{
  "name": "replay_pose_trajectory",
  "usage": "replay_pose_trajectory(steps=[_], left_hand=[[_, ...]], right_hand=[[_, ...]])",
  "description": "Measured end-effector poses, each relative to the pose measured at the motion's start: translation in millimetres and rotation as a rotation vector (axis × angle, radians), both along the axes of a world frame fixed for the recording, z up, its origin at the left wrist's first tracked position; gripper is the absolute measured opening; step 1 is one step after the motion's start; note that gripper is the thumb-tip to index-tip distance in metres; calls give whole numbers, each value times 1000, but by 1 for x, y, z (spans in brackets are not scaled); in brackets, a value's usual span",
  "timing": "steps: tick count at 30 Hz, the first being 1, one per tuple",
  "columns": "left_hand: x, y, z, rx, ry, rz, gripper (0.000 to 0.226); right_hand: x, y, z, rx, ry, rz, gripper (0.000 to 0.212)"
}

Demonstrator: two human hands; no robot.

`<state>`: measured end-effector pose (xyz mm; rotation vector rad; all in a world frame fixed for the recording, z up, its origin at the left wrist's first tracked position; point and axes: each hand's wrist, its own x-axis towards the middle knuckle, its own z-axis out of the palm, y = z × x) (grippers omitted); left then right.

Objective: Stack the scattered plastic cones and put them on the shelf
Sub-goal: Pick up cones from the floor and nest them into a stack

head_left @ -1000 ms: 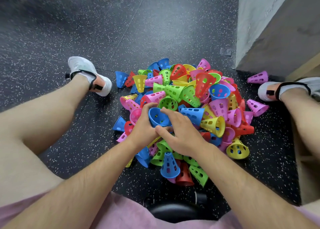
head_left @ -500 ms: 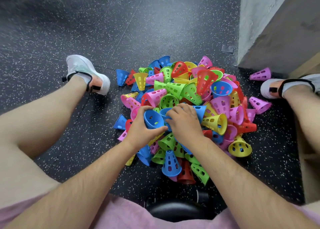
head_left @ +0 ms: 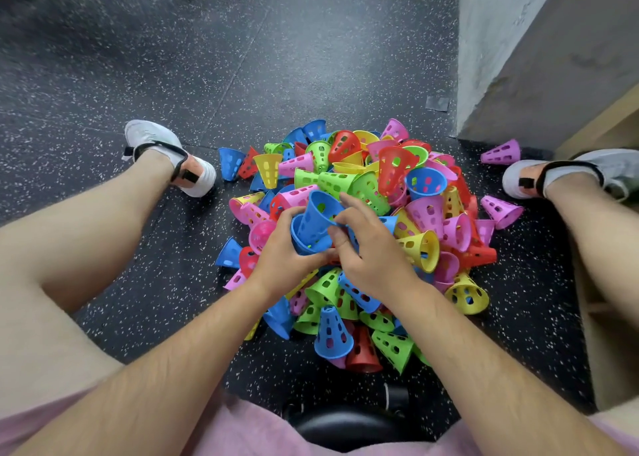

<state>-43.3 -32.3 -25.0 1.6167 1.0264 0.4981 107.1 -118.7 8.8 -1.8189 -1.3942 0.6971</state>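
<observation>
A heap of perforated plastic cones (head_left: 373, 186) in blue, green, pink, yellow and red lies on the dark floor between my feet. My left hand (head_left: 283, 258) grips a blue cone (head_left: 304, 244) with its mouth facing up. My right hand (head_left: 370, 248) holds a second blue cone (head_left: 320, 210) by its rim, its narrow end down inside the first. Both hands are over the near-left part of the heap.
Two pink cones (head_left: 501, 152) (head_left: 501, 211) lie apart near my right shoe (head_left: 587, 172). My left shoe (head_left: 166, 155) is left of the heap. A grey wall corner (head_left: 491, 58) and a wooden edge (head_left: 601, 120) stand at the right. A black stool seat (head_left: 345, 424) is under me.
My right hand has picked a blue cone out of the heap and brought it tip-first into the blue cone in my left hand. Both hands have risen slightly.
</observation>
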Motion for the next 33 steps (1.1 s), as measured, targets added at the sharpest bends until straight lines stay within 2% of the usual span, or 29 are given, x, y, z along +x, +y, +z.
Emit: replay_pose_trajectory(steps=[3, 8, 10, 15, 17, 20, 22, 25, 28, 31, 33], left_hand=[[4, 0, -2, 12, -27, -4, 67], [10, -1, -6, 17, -37, -15, 71], [12, -1, -7, 23, -41, -24, 69], [17, -2, -7, 37, 2, -55, 78], [18, -2, -5, 35, 17, -59, 80], [19, -2, -5, 29, 14, -66, 78], [20, -2, -5, 24, 13, -67, 77], [20, -3, -6, 25, 27, -78, 78], [19, -3, -7, 25, 44, -85, 80], [19, -5, -6, 34, 46, -87, 79], [19, -5, -4, 29, 46, -87, 79]], right_hand=[[-6, -4, 1, -68, 5, 73, 13], [-7, -8, -1, -127, -34, 114, 40], [-4, -8, -2, -94, -74, 81, 44], [16, -6, -11, 18, -373, -250, 30], [28, -6, -11, -69, -485, -403, 32], [43, -8, -14, -339, -640, -502, 50], [48, -8, -16, -433, -636, -474, 49], [49, -9, -18, -434, -542, -399, 30], [45, -7, -17, -330, -457, -388, 19], [41, -9, -13, -129, -418, -357, 15], [39, -8, -9, -14, -319, -324, 15]])
